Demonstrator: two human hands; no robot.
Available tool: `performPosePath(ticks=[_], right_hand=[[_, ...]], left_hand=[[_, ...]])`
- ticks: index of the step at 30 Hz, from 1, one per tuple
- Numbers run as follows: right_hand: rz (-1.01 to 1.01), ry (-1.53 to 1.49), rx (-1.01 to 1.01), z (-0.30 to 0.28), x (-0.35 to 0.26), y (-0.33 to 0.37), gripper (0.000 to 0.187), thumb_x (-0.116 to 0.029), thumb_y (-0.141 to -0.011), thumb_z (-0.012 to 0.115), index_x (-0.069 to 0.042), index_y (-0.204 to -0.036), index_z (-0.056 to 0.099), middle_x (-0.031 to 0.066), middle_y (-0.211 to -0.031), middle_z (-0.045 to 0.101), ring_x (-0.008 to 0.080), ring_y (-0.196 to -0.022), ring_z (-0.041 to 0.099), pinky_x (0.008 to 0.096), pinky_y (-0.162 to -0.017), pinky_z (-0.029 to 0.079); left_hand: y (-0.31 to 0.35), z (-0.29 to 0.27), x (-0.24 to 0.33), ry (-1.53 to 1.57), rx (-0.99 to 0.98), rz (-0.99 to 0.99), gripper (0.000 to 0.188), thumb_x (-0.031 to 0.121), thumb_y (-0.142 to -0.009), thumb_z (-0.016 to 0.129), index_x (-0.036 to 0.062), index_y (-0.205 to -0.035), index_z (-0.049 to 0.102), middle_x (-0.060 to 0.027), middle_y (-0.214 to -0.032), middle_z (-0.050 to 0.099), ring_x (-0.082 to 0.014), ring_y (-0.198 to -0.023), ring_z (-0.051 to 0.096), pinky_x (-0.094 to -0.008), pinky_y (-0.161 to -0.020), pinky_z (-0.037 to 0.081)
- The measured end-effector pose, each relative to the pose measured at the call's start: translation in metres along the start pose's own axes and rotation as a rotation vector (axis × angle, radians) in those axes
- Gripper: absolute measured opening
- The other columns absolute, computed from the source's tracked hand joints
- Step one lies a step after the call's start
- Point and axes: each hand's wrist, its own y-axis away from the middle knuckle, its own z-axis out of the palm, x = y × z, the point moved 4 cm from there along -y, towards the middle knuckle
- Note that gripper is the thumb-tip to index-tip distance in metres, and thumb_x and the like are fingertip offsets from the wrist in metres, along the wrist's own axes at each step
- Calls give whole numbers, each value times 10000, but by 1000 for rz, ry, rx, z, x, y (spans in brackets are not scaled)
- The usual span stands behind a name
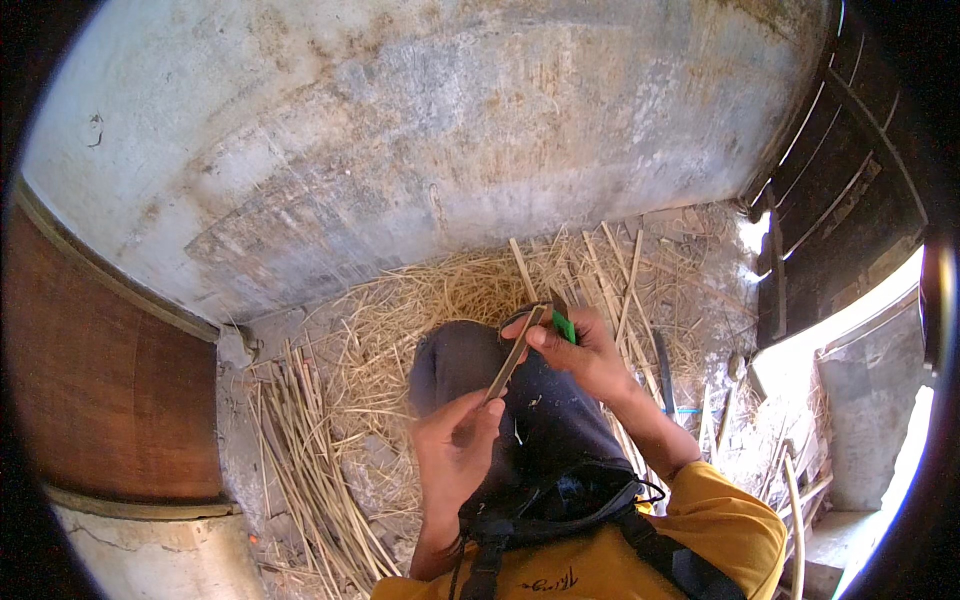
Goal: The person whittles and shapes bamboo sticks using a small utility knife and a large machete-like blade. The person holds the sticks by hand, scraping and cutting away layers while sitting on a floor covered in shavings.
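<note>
Above my lap, a short flat bamboo strip [515,355] slants up and to the right between my hands. Its lower end is pinched between the thumb and fingers of my left hand [455,445]. My right hand [585,358] is closed at the strip's upper end, with its thumb against the strip. In that same hand is a green-handled knife [565,327]; a dark blade-like part shows beyond the fingers, and most of the handle is hidden by them. Whether the blade touches the strip I cannot tell.
Long bamboo strips [315,470] lie in a bundle on the floor at my left. Pale shavings [470,285] cover the floor ahead, below a stained wall [480,130]. More sticks [630,270] lie front right. A wooden panel [120,370] stands at the left.
</note>
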Motion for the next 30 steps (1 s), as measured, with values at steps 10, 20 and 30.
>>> performPosePath(ticks=[10, 20, 30], right_hand=[[-120, 15, 203, -22, 8, -9, 378, -355, -1015, 632, -12, -1167, 685, 43, -828, 673, 30, -560, 403, 222, -489, 295], [-576, 836, -24, 8, -8, 23, 304, -309, -878, 763, -78, -1056, 677, 108, -830, 663, 337, -723, 682, 410, -618, 534], [-679, 1037, 67, 15, -17, 19, 344, -339, -833, 791, -102, -1059, 686, 72, -799, 653, 297, -656, 671, 401, -558, 525]], left_hand=[[3, -9, 17, -190, -125, -48, 171, 129, -995, 661, 20, -1112, 722, -62, -738, 692, -75, -633, 598, -250, -579, 456], [2, -5, 15, -97, -53, -43, 141, 108, -1025, 614, 3, -1069, 698, -85, -800, 706, -70, -684, 578, -254, -608, 441], [2, -2, 18, -56, -73, -63, 147, 99, -1035, 589, -10, -1064, 684, -28, -762, 649, -44, -658, 489, -234, -560, 390]])
